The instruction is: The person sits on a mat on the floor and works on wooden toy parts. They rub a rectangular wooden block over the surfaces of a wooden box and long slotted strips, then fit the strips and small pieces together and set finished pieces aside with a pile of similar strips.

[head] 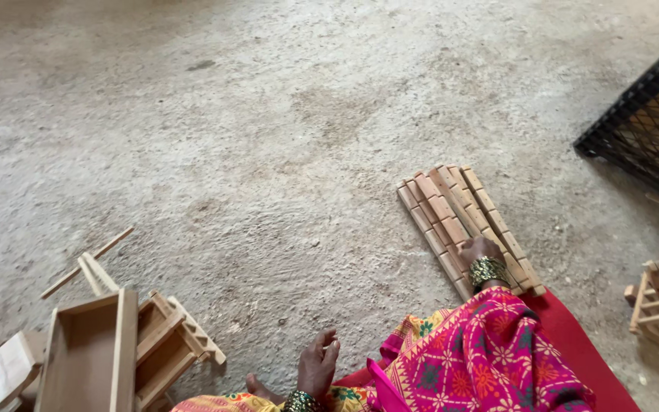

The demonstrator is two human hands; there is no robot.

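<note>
The right hand (480,249) rests on the near end of a bundle of notched wooden strips (463,221) lying side by side on the concrete floor (268,152), right of centre; its fingers are bent down onto the wood, though whether they pinch a strip cannot be told. The left hand (318,365) hovers near the bottom edge, fingers loosely curled and holding nothing, with an open wooden box (89,358) and small wooden frames (173,343) to its left.

no packages, labels, signs or screens show anywhere in this view.
</note>
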